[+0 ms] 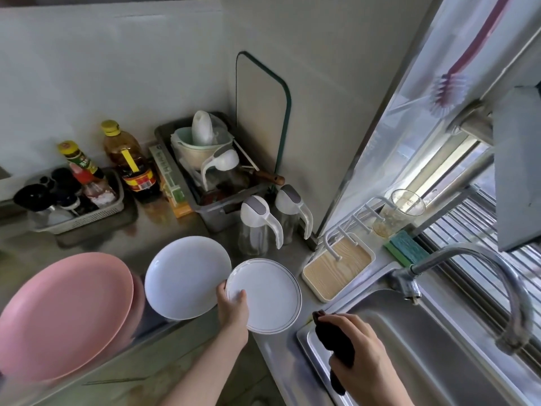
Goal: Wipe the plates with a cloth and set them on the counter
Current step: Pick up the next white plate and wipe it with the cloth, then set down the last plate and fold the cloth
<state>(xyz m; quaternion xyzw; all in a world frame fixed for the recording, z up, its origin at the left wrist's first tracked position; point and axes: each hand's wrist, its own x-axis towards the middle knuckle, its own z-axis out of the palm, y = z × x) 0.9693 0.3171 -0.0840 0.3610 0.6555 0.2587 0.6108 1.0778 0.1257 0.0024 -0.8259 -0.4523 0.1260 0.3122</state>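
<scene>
My left hand (232,310) grips the near-left rim of a white plate with a thin dark ring (269,294), thumb on top, low over the steel counter (272,356). A plain white plate (184,273) lies just left of it, its edge under the ringed plate. Further left is a stack of pink plates (61,315), overhanging the counter's front edge. My right hand (360,347) is closed on a dark cloth (336,344) above the sink's near-left corner.
The steel sink (433,347) with its tap (468,259) fills the right. Behind the plates stand two glass pitchers (257,230), a small drying rack with a wooden tray (336,268), a grey tub of utensils (210,177), oil and sauce bottles (131,162), and a basket (73,200).
</scene>
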